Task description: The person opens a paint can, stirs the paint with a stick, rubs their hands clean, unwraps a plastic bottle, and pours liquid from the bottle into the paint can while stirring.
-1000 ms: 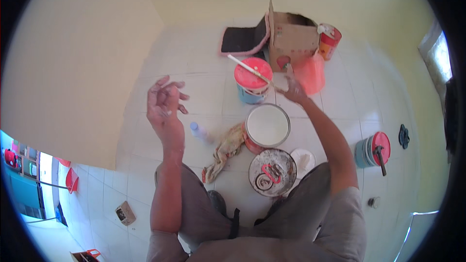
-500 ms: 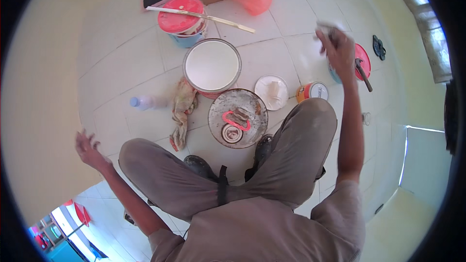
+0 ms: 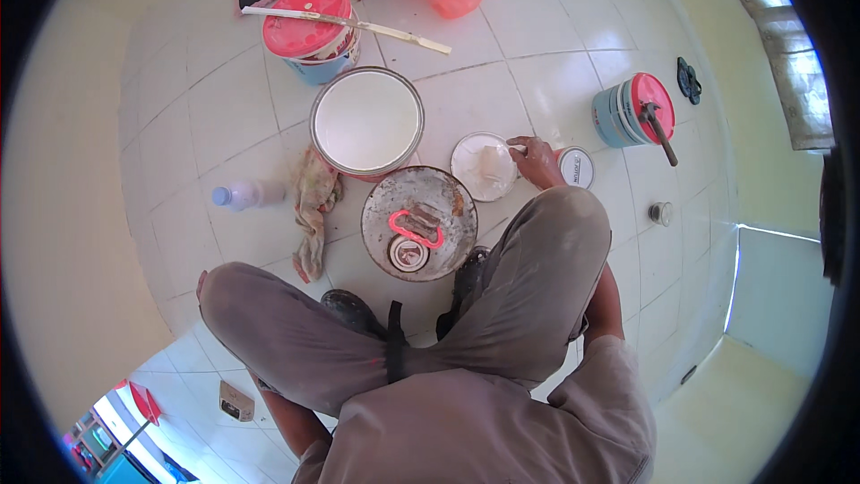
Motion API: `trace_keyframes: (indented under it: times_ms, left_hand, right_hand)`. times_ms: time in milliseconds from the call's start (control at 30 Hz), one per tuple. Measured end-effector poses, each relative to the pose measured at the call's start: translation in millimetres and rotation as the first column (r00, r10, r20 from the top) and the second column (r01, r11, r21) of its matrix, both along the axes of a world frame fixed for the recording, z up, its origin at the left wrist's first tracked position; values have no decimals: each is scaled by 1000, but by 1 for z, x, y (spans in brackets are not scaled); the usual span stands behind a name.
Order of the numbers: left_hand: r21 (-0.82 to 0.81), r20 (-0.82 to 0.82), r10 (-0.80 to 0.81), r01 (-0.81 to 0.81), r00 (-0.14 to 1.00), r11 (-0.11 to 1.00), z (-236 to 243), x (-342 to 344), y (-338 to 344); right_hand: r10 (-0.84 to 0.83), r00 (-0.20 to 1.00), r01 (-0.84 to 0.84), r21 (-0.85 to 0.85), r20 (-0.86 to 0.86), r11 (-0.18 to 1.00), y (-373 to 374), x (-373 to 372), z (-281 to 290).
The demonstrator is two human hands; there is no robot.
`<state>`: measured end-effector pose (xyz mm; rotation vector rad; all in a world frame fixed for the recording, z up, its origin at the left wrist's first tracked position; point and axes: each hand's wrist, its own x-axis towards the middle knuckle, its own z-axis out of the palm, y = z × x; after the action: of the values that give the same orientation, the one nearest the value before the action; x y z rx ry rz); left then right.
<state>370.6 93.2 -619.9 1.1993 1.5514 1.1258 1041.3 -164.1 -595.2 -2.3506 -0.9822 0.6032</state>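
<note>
My right hand (image 3: pixel 539 164) reaches down beside my right knee, its fingers closed round the handle of a flat pale tool (image 3: pixel 494 162). I cannot tell whether this is a brush or a scraper. The tool's wide end lies on a round white lid (image 3: pixel 468 181) smeared with white. Just right of the hand stands a small can (image 3: pixel 578 167), partly hidden by knee and wrist. Only a fingertip of my left hand (image 3: pixel 202 281) shows at the outside of my left knee; the rest is hidden. Left of the lid stands a large open bucket of white paint (image 3: pixel 368 120).
Between my feet and the bucket sits a stained round drum top (image 3: pixel 452 246) bearing a pink handle. A crumpled rag (image 3: pixel 313 206) and a bottle (image 3: pixel 246 194) lie left. A stick (image 3: pixel 394 33) crosses one lidded bucket (image 3: pixel 324 68); a hammer (image 3: pixel 658 130) rests on another (image 3: pixel 616 116).
My right hand has come down and left from the right-hand bucket to the tool on the lid, gripping its handle. My left hand has dropped behind my left knee. The view has shifted slightly.
</note>
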Motion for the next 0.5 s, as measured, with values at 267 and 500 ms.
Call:
trace_keyframes:
  times_ms: [267,500]
  left_hand:
    - [-94,13,-5,7,1000,996,-16,17,-15]
    - [-123,26,-4,7,1000,992,-18,21,-21]
  right_hand:
    - [190,980,-175,-212,51,961,9,7,-10]
    - [201,978,-188,-176,60,966,16,-7,18]
